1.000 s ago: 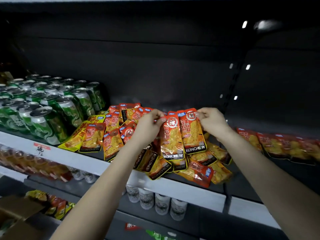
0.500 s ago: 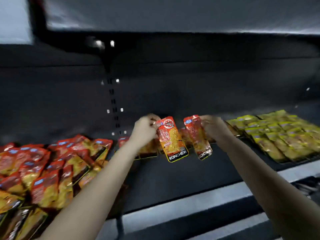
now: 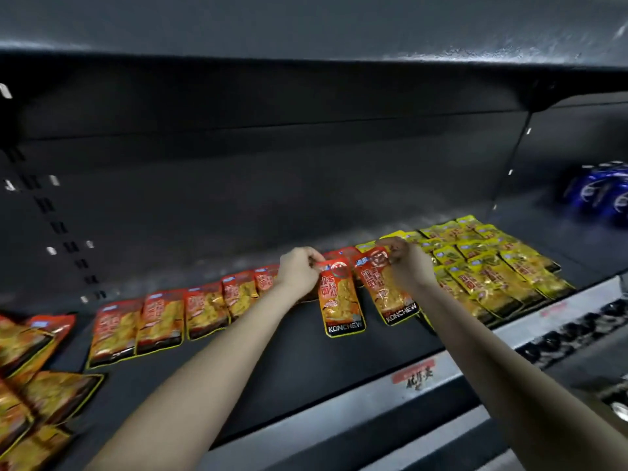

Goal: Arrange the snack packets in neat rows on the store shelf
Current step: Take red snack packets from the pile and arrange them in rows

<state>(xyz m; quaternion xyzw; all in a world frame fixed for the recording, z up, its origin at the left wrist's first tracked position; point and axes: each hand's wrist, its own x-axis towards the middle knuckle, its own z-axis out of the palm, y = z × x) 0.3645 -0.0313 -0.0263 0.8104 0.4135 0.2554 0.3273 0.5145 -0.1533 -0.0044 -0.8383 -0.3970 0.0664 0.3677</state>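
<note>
**Colleague:** What are you holding?

**Me:** Two red packets, one in each hand. My left hand [image 3: 299, 271] pinches the top edge of the left packet [image 3: 341, 300]. My right hand [image 3: 406, 263] pinches the top of the right packet [image 3: 390, 294]. Both packets hang over the shelf [image 3: 306, 362], between the red row [image 3: 163, 321] and the yellow packets [image 3: 492, 266].

**Colleague:** Are they down yet?

**Me:** I can't tell whether their bottom edges touch the deck. The left one hangs fairly straight. The right one tilts, with its lower end swung towards the yellow block.

**Colleague:** So how do you land them cleanly?

**Me:** I think the right packet needs squaring first, so its long sides run parallel with its partner's. Then I lower each one bottom edge first and lay it back flat with the printed face up. The lower edges should meet the line the red row already draws, and the sides should sit just beside each neighbour with no overlap.

**Colleague:** Anything to watch out for?

**Me:** The film looks slick, so a dropped packet would probably skate. I would let go only once each one lies flat. The right packet is also very near the yellow block, and a careless nudge could push that tidy edge out of line.

**Colleague:** Much left after that?

**Me:** Plenty, I'd say. The loose heap [image 3: 34, 368] at the far left lies jumbled, with packets at all angles.
</note>
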